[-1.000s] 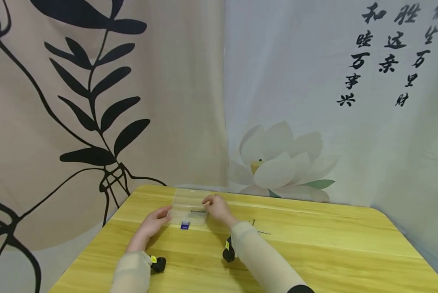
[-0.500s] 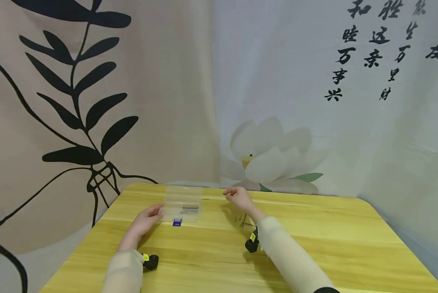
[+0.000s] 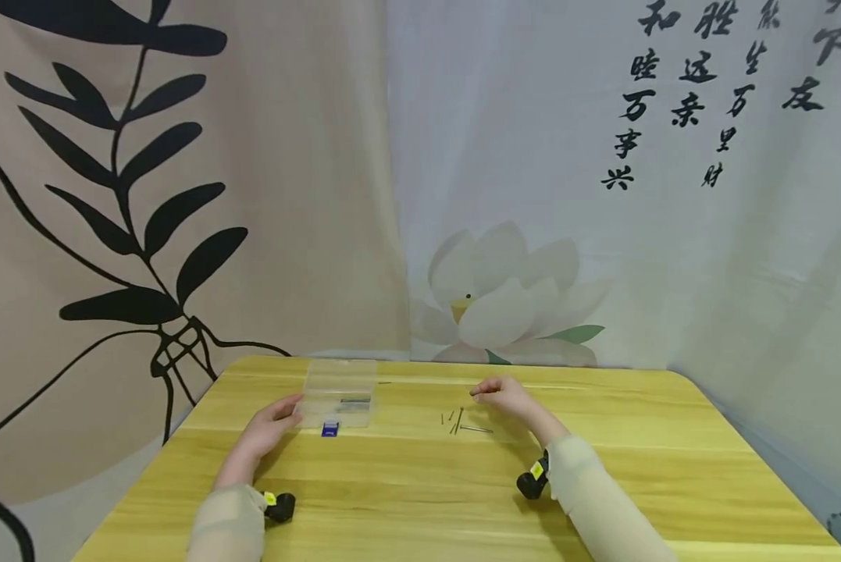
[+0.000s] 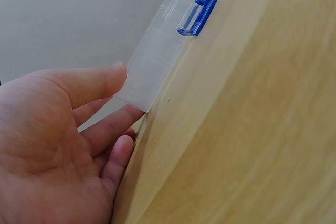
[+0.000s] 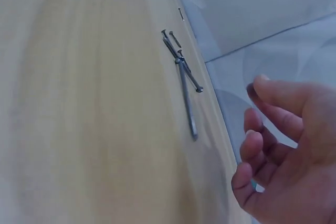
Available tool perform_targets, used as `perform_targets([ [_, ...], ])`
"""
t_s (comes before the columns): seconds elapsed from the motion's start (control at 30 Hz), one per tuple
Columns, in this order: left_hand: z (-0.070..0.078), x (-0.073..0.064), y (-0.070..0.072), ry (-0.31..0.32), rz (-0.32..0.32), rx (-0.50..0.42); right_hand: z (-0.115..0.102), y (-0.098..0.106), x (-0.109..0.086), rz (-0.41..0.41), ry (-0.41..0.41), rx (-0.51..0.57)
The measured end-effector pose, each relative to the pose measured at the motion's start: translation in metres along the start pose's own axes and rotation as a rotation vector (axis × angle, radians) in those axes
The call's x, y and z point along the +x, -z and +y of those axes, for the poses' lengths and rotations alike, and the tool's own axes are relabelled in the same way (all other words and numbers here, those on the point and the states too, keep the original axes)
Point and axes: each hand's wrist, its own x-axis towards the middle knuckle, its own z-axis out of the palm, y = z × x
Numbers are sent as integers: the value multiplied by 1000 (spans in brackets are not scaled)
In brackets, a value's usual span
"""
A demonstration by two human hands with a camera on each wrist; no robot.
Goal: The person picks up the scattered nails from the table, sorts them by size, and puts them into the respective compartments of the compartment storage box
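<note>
The clear plastic box [image 3: 322, 414] stands with its lid raised near the table's far edge. My left hand [image 3: 269, 429] holds its left front corner, thumb on the outside and fingers behind and below in the left wrist view. A blue latch [image 4: 198, 17] sits on its front. Long metal pieces [image 3: 354, 400] lie inside. My right hand [image 3: 507, 398] is in the air, right of a small pile of nails and screws [image 5: 181, 66]. Its thumb and index fingertips meet on a small dark thing [image 5: 252, 92], too blurred to name.
A thin screw or nail [image 3: 385, 383] lies alone just right of the box. The wooden table [image 3: 392, 499] ends close behind it, where a printed curtain [image 3: 336, 195] hangs. Black wrist cameras [image 3: 532, 484] sit under both sleeves.
My right hand has moved right, from over the box to beyond the nail pile, uncovering the lone screw or nail beside the box. My left hand stays at the box. The head view has turned right.
</note>
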Motion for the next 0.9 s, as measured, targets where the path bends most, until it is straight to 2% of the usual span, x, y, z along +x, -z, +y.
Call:
perform_targets([
  [0.1,0,-1,0,2,-5,-3,6,0,-6,-17,6,19],
  [0.27,3,-3,-1,4,-6,-12,10,-1,-18,2,-15,53],
  [0.43,4,-2,-2,5,-8,-14,17,5,-27,2,-9,62],
  [0.57,3,-1,-2,11,-13,-14,22,8,-32,17,-36,76],
  [0.9,-1,0,-2,26,-7,-17,22,2,-37,-11,-22,-23],
])
